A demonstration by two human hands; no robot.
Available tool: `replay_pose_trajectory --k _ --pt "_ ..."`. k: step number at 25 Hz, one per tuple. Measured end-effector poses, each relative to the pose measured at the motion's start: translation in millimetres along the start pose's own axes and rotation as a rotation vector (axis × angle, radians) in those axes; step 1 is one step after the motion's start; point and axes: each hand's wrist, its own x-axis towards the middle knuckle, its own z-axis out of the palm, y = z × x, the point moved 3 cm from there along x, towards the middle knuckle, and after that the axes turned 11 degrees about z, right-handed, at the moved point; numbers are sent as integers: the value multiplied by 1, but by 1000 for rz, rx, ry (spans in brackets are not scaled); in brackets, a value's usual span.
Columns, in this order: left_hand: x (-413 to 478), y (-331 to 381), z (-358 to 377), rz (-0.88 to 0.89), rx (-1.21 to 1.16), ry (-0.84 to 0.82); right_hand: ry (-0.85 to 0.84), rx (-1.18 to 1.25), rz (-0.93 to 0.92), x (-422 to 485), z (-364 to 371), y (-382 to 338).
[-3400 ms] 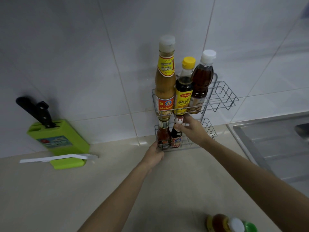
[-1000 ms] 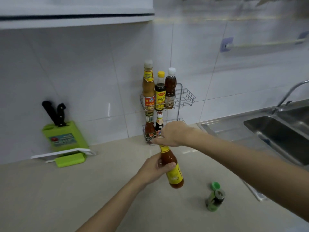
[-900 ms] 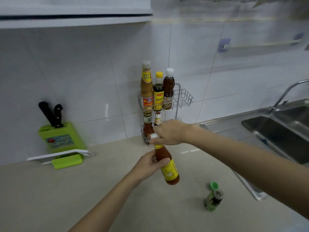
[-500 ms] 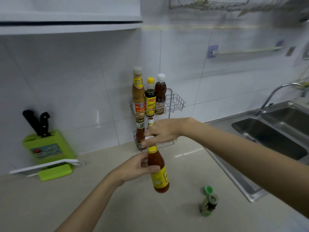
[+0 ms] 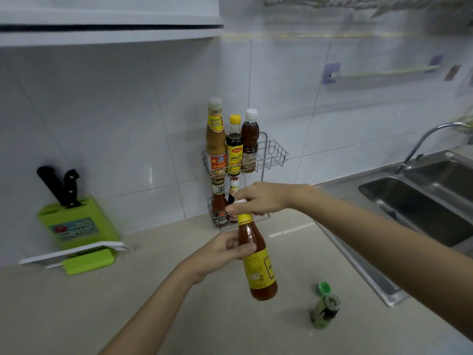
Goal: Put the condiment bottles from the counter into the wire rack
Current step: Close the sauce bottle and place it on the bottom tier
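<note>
The sauce bottle (image 5: pixel 257 257) hangs tilted above the surface (image 5: pixel 230 326), in front of the wire rack (image 5: pixel 271 155). The left hand (image 5: pixel 225 252) is wrapped around its shoulder; the right hand (image 5: pixel 258 198) pinches its cap. To do this well, bring it upright and lower it into the rack's free right side, clear of the bottles already there. A small green bottle (image 5: pixel 325 311) waits near the sink (image 5: pixel 419 208).

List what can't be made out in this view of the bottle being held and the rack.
Head view only:
- Cap of the red sauce bottle: covered by the right hand.
- Lower shelf of the wire rack: right part hidden behind that hand.
- Bottle labels: too small and blurred to read.
- Left hand: fingertips hidden behind the bottle.
</note>
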Motion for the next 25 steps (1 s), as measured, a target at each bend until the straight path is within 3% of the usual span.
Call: replay_pose_trajectory --k 3,5,7,10,16,22,25 --pt "-1 9 -6 22 -23 -21 135 -120 -7 4 -6 -6" --pt "-3 3 -6 20 -123 38 153 -324 118 11 -7 -3" --pt "-5 -5 -2 -34 -278 101 89 -376 331 15 -7 7" --pt "-7 -6 -3 -116 -361 167 26 -224 448 12 -4 14" --pt "-12 -14 -16 -191 -574 271 39 278 166 8 2 18" --pt "-13 -7 -8 -127 -433 222 -36 511 232 18 1 24" --pt "-11 -8 3 -87 -324 205 -55 413 365 17 3 30"
